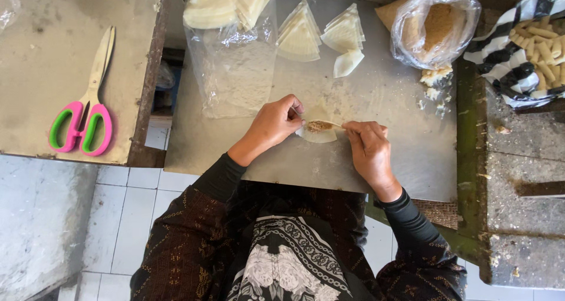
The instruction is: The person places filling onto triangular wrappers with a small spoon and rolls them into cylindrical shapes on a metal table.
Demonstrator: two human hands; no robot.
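We note the grey metal work sheet point(376, 95) spanning the bench. On it, upper left, a clear plastic bag of pale wrapper sheets point(226, 18); upper right, a clear bag of brown filling point(435, 27). Stacks of cut triangular wrappers point(321, 33) lie btwn. Pink-green scissors point(82, 121) on adjacent table, well apart. Centre: left hand point(273, 124) and right hand point(368, 151) both pinch a small pale wrapper w/ brown filling point(319, 130), fingers closed on its edges.
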